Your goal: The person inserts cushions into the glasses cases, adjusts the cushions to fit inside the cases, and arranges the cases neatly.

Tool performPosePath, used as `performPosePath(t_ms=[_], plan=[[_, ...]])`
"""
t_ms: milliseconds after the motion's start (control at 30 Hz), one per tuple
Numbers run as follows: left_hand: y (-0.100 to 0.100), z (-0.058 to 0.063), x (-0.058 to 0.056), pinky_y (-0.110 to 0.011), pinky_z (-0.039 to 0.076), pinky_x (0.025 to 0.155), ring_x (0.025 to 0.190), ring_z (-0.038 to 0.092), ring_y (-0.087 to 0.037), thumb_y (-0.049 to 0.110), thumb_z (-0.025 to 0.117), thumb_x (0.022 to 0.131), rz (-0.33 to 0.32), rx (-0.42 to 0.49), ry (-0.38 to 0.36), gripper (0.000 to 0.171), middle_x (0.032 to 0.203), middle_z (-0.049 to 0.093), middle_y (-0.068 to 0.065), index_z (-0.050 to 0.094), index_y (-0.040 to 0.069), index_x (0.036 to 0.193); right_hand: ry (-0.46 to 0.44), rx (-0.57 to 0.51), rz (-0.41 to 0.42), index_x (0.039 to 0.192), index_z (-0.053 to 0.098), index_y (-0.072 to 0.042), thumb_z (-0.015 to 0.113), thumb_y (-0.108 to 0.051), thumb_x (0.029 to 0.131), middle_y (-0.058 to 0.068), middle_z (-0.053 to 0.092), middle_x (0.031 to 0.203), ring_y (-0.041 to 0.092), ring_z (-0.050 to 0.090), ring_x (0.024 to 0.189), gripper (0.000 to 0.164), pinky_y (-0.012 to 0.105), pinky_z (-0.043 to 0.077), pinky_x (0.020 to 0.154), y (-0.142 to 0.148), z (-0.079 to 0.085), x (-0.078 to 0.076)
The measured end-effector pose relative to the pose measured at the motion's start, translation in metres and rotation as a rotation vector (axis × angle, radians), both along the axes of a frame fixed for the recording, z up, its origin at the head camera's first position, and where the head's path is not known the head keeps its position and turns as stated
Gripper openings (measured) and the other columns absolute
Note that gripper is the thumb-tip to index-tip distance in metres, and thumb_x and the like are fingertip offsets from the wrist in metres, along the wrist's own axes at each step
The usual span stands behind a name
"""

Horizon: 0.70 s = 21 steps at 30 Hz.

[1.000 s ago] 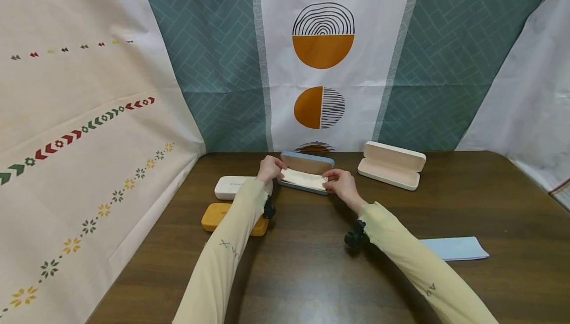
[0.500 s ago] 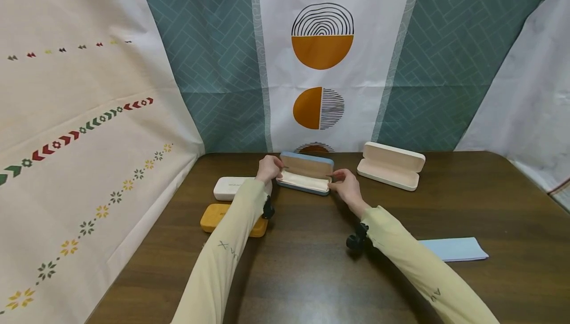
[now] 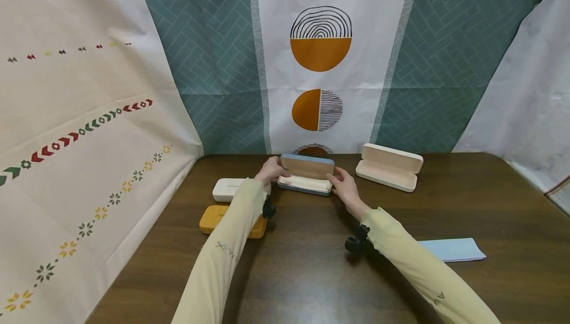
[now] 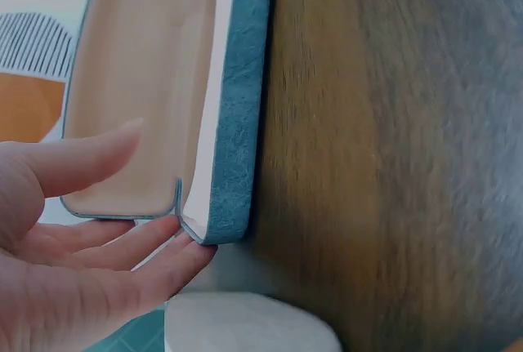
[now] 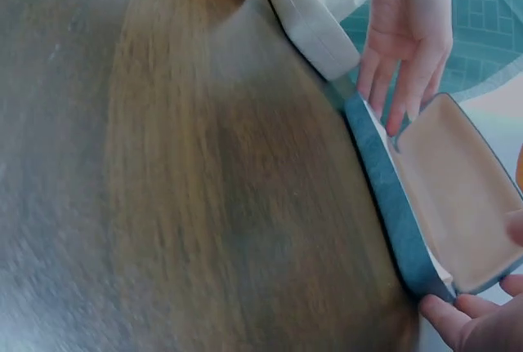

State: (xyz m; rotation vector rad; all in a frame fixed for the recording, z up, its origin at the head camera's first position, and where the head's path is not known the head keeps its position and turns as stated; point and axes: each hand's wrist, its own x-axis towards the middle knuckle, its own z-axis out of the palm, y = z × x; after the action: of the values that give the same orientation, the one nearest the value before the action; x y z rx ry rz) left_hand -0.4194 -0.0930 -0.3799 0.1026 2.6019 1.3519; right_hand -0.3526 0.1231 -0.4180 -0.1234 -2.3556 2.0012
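Note:
A blue glasses case (image 3: 307,160) stands with its lid raised at the back of the table, and a cream cloth (image 3: 307,182) lies folded in its base. My left hand (image 3: 270,169) is at the case's left end. In the left wrist view its fingers (image 4: 155,266) touch the end near the hinge, and the thumb reaches over the tan lid lining (image 4: 139,82). At the other end is my right hand (image 3: 346,188); in the right wrist view its fingertips (image 5: 441,315) touch the blue corner, the thumb at the lid's edge. Neither hand holds the cloth.
To the left are a white glasses case (image 3: 226,190) and a mustard yellow one (image 3: 213,217), both closed, partly behind the left sleeve. A cream case (image 3: 389,165) stands with its lid up at the back right. A folded light blue cloth (image 3: 454,250) lies near the right forearm.
The cream cloth has gone down from between both hands into the blue case's base. The fingers have let go of it and moved to the case's ends.

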Motion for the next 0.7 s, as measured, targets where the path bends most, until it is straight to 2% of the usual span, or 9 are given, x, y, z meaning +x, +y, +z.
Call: performPosePath(t_ms=[133,267,400,500,600,700], plan=[[0.002,0.0,0.006,-0.039,0.044,0.079,0.1,0.046,-0.026,0.008,0.07,0.079,-0.033,0.072,-0.023,0.069,0.13,0.036,-0.022,0.03,-0.009,0.132,0.004,-0.006,0.014,0.141,0.024,0.001,0.044,-0.034,0.096,0.021,0.032,0.137,0.03,0.034,0.121,0.06,0.044,0.036,0.091,0.005,-0.001,-0.001],[0.006,-0.003,0.007,-0.04,0.042,0.084,0.113,0.041,-0.03,0.009,0.071,0.079,-0.016,0.131,-0.047,0.074,0.135,0.031,-0.021,0.027,-0.006,0.136,0.025,0.011,0.031,0.141,0.021,0.001,0.039,-0.041,0.096,0.019,0.027,0.141,0.029,0.029,0.125,0.064,0.044,0.034,0.093,0.011,0.0,-0.002],[0.011,-0.005,0.012,-0.039,0.043,0.084,0.108,0.045,-0.028,0.008,0.071,0.079,0.005,0.191,-0.053,0.072,0.133,0.034,-0.02,0.028,-0.005,0.135,0.036,0.04,0.019,0.141,0.022,0.002,0.037,-0.042,0.096,0.02,0.026,0.141,0.03,0.028,0.126,0.065,0.044,0.033,0.094,0.016,0.002,-0.004],[0.015,-0.007,0.018,-0.034,0.045,0.075,0.089,0.05,-0.023,0.006,0.071,0.078,0.008,0.211,-0.035,0.068,0.124,0.042,-0.021,0.032,-0.006,0.132,0.029,0.065,0.013,0.141,0.021,0.002,0.036,-0.043,0.096,0.02,0.026,0.141,0.03,0.027,0.126,0.065,0.044,0.032,0.094,0.02,0.004,-0.004],[0.017,-0.01,0.024,-0.032,0.044,0.068,0.076,0.048,-0.019,0.006,0.072,0.078,0.019,0.232,-0.021,0.067,0.115,0.047,-0.02,0.033,-0.006,0.131,0.023,0.078,0.023,0.141,0.02,0.002,0.035,-0.045,0.096,0.019,0.025,0.142,0.03,0.026,0.126,0.067,0.044,0.031,0.095,0.024,0.005,-0.004],[0.019,-0.012,0.028,-0.033,0.044,0.071,0.084,0.05,-0.02,0.008,0.071,0.079,0.036,0.268,-0.025,0.07,0.118,0.046,-0.019,0.03,-0.004,0.134,0.016,0.074,0.037,0.142,0.02,0.001,0.035,-0.045,0.096,0.019,0.024,0.142,0.03,0.026,0.127,0.067,0.044,0.031,0.095,0.027,0.006,-0.005]])
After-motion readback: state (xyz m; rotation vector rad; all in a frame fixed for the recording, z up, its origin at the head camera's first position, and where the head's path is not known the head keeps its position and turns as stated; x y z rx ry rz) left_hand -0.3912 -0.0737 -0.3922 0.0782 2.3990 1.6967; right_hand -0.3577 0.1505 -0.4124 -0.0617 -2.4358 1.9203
